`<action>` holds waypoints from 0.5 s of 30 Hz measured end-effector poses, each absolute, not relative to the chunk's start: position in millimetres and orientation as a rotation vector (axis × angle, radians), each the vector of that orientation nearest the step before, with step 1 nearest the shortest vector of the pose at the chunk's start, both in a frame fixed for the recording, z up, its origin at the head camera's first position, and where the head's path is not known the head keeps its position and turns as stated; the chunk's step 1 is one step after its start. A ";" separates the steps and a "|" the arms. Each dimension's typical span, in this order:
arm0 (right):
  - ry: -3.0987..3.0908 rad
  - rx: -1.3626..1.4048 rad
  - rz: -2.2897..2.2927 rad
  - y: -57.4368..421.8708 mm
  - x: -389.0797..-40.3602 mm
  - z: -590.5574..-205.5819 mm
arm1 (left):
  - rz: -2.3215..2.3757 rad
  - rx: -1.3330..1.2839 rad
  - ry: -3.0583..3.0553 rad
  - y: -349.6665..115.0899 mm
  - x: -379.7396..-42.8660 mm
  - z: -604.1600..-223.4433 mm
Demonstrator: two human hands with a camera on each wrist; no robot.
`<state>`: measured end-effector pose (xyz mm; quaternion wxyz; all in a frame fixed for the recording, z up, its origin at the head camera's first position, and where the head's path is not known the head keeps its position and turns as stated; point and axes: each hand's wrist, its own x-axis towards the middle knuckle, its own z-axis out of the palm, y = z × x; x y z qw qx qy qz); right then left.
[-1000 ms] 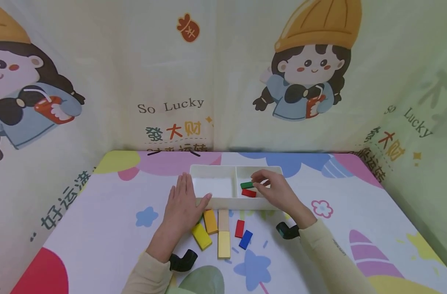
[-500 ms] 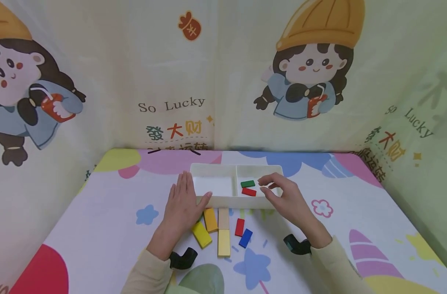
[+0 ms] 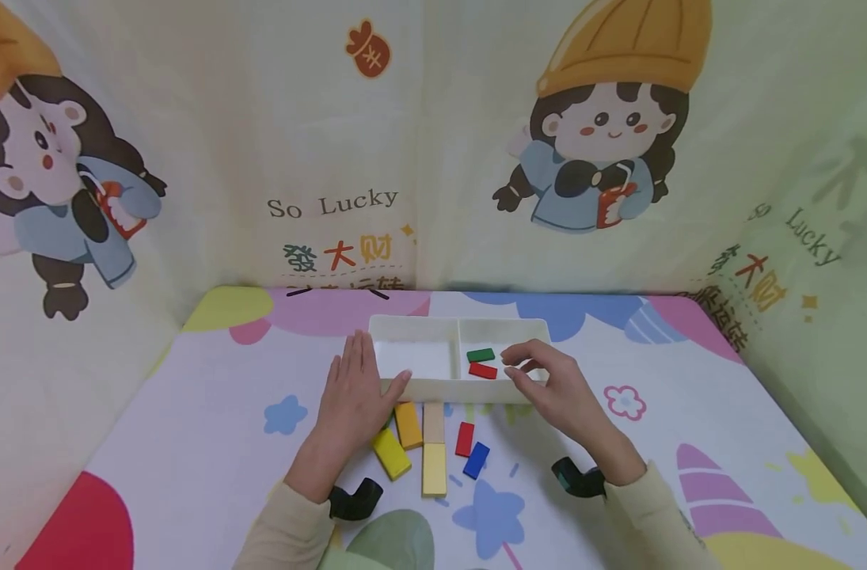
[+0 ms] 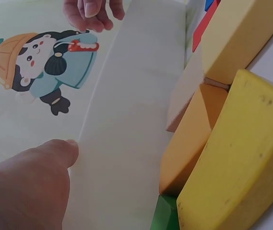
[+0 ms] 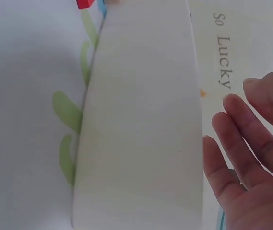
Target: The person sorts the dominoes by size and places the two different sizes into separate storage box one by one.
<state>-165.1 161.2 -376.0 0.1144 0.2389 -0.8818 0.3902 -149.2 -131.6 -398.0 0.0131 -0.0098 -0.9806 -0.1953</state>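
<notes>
A white two-part box [image 3: 419, 390] stands across the table. A green block [image 3: 481, 355] and a red block [image 3: 483, 370] lie side by side in its right compartment. My left hand [image 3: 355, 396] rests against the box's left end, fingers straight, thumb at the front rim; the left wrist view shows that thumb [image 4: 54, 153] at the edge. Over the right part of the box hovers my right hand [image 3: 547, 384], its fingers loosely bent with nothing between them. In the right wrist view its fingers [image 5: 239, 139] are apart, just beyond the front wall [image 5: 138, 120].
In front of the box lie a yellow block [image 3: 391, 454], an orange block [image 3: 408, 425], a tan block [image 3: 434, 422], a pale yellow block [image 3: 434, 469], a small red block [image 3: 465, 438] and a blue block [image 3: 477, 460]. A green block [image 4: 166, 213] sits partly hidden beside the yellow one.
My right hand has drawn back to the right from the green block, which lies fully in sight in the compartment. The left hand keeps its place at the box.
</notes>
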 end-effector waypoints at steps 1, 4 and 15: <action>-2.591 0.694 1.154 161.2 -165.7 -376.1 | -0.608 -0.030 -3.051 -131.6 -149.7 -398.2; -2.610 0.696 1.153 162.1 -168.7 -378.6 | -0.598 -0.024 -3.049 -131.8 -149.9 -398.9; -2.762 0.821 1.195 156.6 -190.9 -379.4 | -0.617 -0.026 -3.043 -131.2 -149.2 -399.7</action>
